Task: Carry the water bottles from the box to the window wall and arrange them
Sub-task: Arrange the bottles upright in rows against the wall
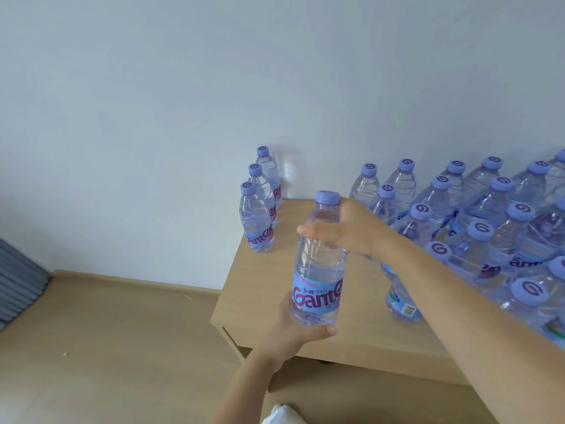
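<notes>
A clear water bottle with a lilac cap and blue label hangs upright over the left part of a low wooden table. My left hand grips its base from below. My right hand holds its shoulder, fingers curled round the far side. Three bottles stand in a row at the table's back left corner, against the white wall. Several more bottles crowd the right side in rows.
A bare strip of tabletop lies between the left row and the right cluster. The wooden floor stretches to the left, with grey folded material at the far left edge. White cloth shows at the bottom.
</notes>
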Tool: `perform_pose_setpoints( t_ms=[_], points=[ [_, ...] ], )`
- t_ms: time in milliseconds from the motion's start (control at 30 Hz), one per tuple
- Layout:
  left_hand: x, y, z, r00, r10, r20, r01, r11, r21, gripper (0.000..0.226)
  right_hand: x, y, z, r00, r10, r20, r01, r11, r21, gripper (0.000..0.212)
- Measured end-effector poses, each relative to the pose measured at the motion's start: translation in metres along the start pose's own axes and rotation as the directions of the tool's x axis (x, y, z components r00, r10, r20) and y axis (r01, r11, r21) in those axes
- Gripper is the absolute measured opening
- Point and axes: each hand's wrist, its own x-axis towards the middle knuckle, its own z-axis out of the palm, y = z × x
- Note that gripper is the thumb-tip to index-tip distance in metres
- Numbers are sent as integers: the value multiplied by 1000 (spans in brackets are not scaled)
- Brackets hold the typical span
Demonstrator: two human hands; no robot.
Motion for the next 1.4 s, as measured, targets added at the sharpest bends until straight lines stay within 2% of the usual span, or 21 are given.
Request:
perform_pose_setpoints(
  t_ms=[67, 133, 200, 300, 433, 500, 633, 800, 933, 1100, 1267, 1333, 1400],
  points=[
    [4, -3, -10, 996, 12, -89, -14, 1000, -24, 66, 10, -1, 13, 999, 0, -42, -2, 999, -47, 18],
    [10, -5, -24, 992, 23, -125, -24, 1000, -11, 62, 21, -1, 28, 998, 20, -65, -28, 991, -127, 21],
    [16, -10, -43, 988, 14, -151, -14, 1000, 2, 61, 30, -3, 41, 1000, 1, -9, -3, 981, -193, 27],
    [23, -21, -77, 983, -35, -182, 42, 998, 38, 67, 44, -2, 59, 994, -21, 109, 42, 979, -200, 27],
    [40, -31, -109, 942, -66, -330, 183, 923, 338, 66, 74, 7, 80, 998, -18, 65, 33, 971, -237, 34],
    [53, -37, -123, 925, -64, -375, 212, 905, 368, 70, 91, 12, 90, 999, 6, 40, 3, 978, -211, 41],
    [79, -48, -149, 948, -44, -315, 191, 871, 452, 66, 112, 27, 106, 998, 54, -30, -59, 975, -214, 45],
    [104, -61, -165, 963, 11, -270, 156, 793, 589, 67, 122, 42, 117, 997, -17, -78, -6, 961, -275, 41],
    [119, -68, -169, 960, 68, -270, 133, 740, 659, 65, 124, 49, 120, 992, -62, -108, 25, 947, -320, 52],
    [130, -71, -169, 954, 62, -294, 160, 724, 671, 60, 127, 55, 121, 992, -61, -108, 23, 948, -317, 58],
    [124, -64, -163, 939, 22, -343, 216, 738, 639, 74, 123, 60, 124, 989, -86, -123, 43, 949, -314, 64],
    [116, -54, -153, 909, -60, -413, 314, 751, 581, 91, 118, 61, 124, 990, -70, -119, 32, 955, -295, 68],
    [100, -42, -137, 860, -201, -468, 443, 748, 493, 102, 111, 60, 123, 993, -49, -111, 16, 959, -283, 73]
  ],
)
